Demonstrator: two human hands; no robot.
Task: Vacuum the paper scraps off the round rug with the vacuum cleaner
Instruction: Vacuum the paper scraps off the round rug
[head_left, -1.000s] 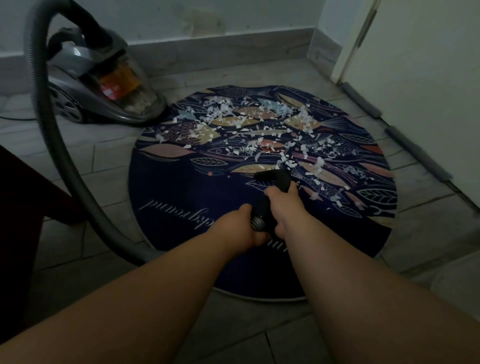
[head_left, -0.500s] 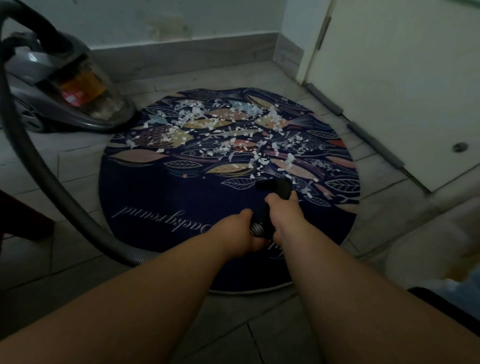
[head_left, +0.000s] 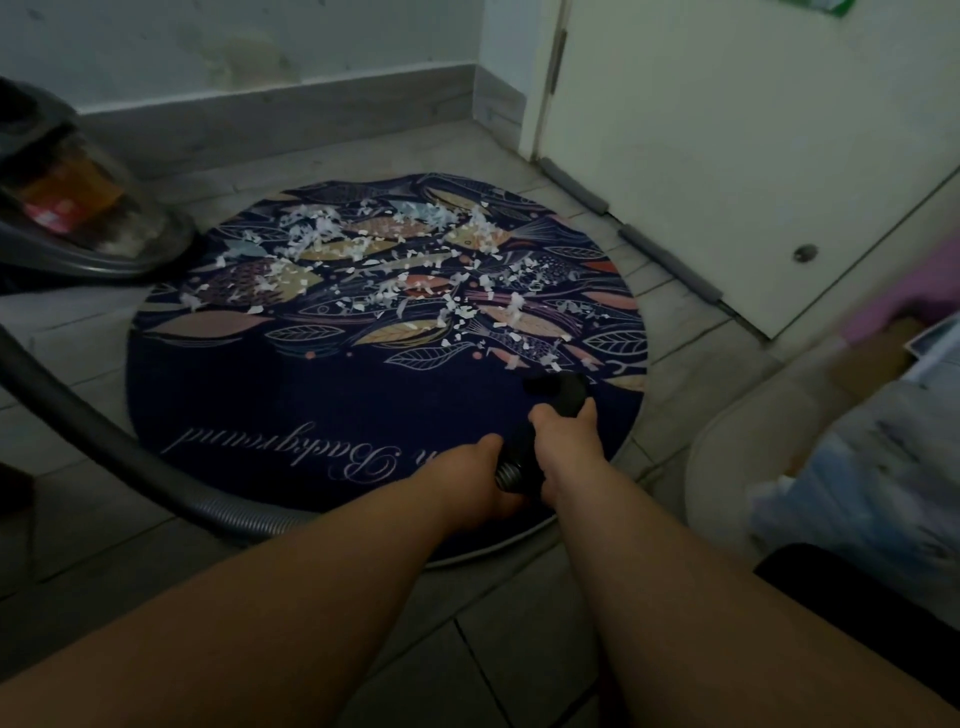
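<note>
Two hands on one nozzle (head_left: 558, 387): left hand (head_left: 467, 473) clasps the hose (head_left: 104, 457) end, right hand (head_left: 563, 441) wraps the grip. Tip over rug (head_left: 311, 395), near right. Scraps (head_left: 415, 270): many, far half. Vacuum (head_left: 67, 218): far left. Step: suction pass, likely early. Next: push tip forward into scraps

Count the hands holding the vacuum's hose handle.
2. The left hand grips the ribbed hose end; the right hand grips the black handle just ahead of it, over the round rug's near edge.

Arms outstretched, left hand (head_left: 467, 483) and right hand (head_left: 565, 441) grip the hose (head_left: 509, 474).
</note>
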